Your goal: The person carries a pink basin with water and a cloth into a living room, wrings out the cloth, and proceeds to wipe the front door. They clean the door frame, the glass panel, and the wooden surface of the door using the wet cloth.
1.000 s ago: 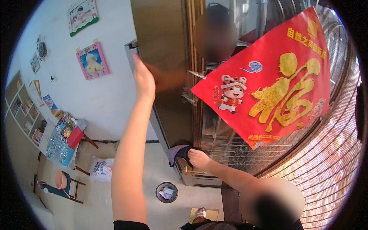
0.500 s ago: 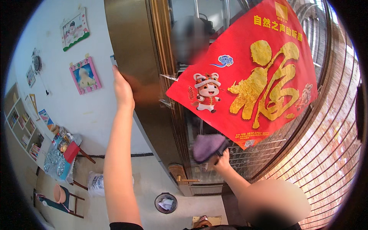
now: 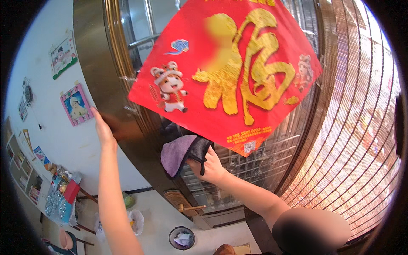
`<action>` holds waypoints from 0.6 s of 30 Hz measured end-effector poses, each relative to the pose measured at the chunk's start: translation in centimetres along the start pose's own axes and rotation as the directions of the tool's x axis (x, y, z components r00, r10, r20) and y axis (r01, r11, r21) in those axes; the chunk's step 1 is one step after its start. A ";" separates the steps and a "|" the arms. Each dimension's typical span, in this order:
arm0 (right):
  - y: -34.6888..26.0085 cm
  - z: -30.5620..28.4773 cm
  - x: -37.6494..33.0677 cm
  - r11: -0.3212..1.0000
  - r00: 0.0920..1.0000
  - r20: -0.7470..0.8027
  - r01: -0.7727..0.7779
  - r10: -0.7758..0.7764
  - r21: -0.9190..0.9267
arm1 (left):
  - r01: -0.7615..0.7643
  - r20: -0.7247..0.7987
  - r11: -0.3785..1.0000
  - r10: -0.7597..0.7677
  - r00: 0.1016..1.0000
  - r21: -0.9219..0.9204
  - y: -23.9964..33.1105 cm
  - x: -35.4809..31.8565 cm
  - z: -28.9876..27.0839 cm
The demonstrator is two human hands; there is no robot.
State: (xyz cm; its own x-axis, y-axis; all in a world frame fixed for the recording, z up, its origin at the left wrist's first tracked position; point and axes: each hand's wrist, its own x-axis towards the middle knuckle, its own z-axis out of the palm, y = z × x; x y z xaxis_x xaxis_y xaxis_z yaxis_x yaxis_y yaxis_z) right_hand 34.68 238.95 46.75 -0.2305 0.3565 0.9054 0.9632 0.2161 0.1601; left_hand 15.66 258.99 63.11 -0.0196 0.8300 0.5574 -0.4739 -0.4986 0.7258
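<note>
The cloth point(image 3: 176, 155), clasped in the right hand point(image 3: 208, 166), has risen from near the handle point(image 3: 193, 208) to 7 o'clock of the poster point(image 3: 238, 80), apparently shifting the wiping higher on the door point(image 3: 95, 55). The left hand point(image 3: 105, 132) is at the door's edge, 10 o'clock from the cloth; its grip is unclear.

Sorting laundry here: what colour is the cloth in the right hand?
The cloth is purple and black, clearest in head view.

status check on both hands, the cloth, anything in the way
Left hand at brown door's edge. Right hand gripping purple cloth, near glass. Red poster just above, covering some glass.
</note>
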 end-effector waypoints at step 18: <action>0.5 -6.6 -11.5 0.983 0.985 -0.023 -0.174 0.173 -0.053 | -0.108 -0.026 0.928 0.125 0.992 0.356 -5.8 -12.5 -4.1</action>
State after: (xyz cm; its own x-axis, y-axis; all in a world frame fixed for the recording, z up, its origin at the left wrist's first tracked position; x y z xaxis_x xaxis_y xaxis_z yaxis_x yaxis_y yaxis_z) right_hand 38.71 228.97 39.00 -0.0568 0.3674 0.9283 0.9945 0.1024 0.0203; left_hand 15.05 252.57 50.28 -0.1012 0.7673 0.6333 -0.1240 -0.6413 0.7572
